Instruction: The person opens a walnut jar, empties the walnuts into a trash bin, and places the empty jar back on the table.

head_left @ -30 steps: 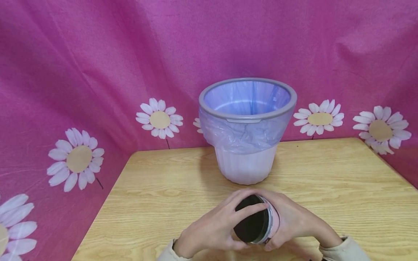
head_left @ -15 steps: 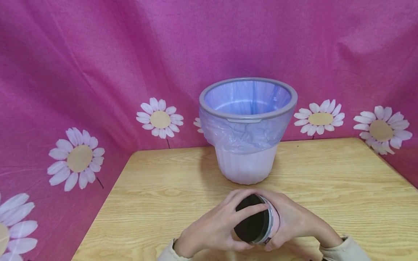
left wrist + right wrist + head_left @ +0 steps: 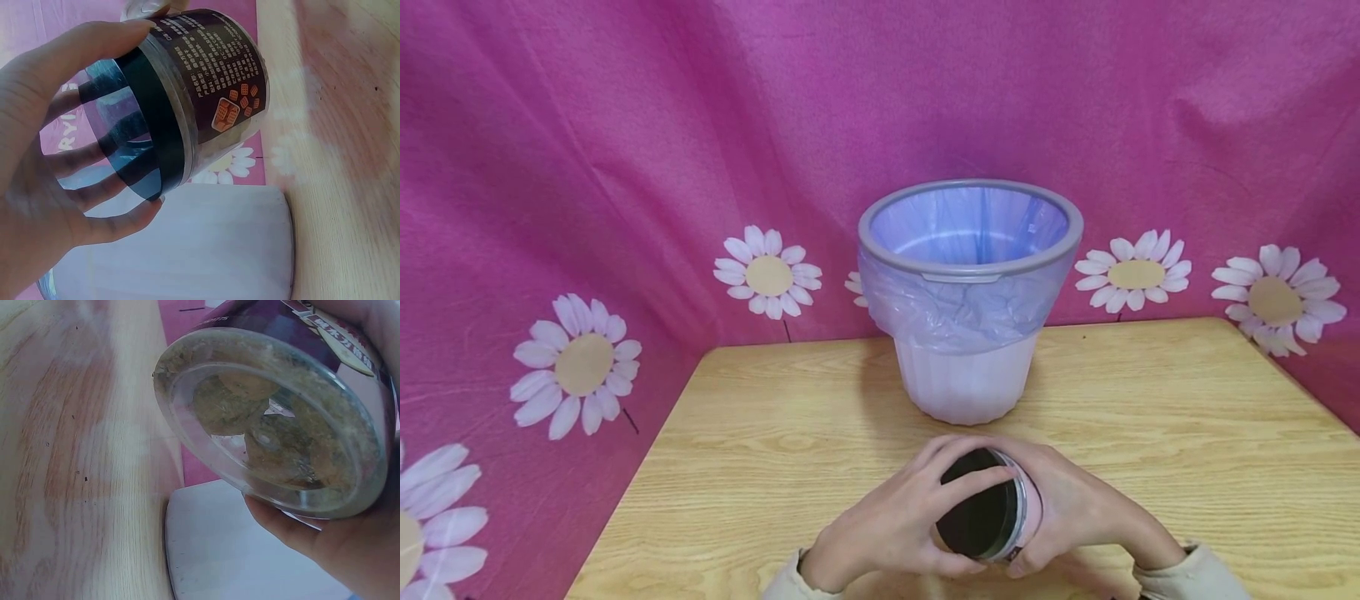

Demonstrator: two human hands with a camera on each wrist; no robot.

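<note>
Both hands hold a clear plastic jar [image 3: 219,69], tilted on its side above the table, lid turned to the left. My left hand [image 3: 891,521] curls its fingers and thumb around the dark-rimmed lid [image 3: 977,512]. My right hand [image 3: 1071,504] grips the jar's body from the other side. A dark label with white print and small waffle-biscuit pictures shows in the left wrist view. Brown, rough pieces are visible through the jar's base [image 3: 275,434] in the right wrist view. In the head view the hands cover most of the body.
Behind the hands stands a white waste bin [image 3: 966,379] with a grey rim and a bluish bag folded over it. It rests on a wood-grain table [image 3: 760,433]. A magenta cloth [image 3: 880,92] with white daisies hangs behind and at the sides.
</note>
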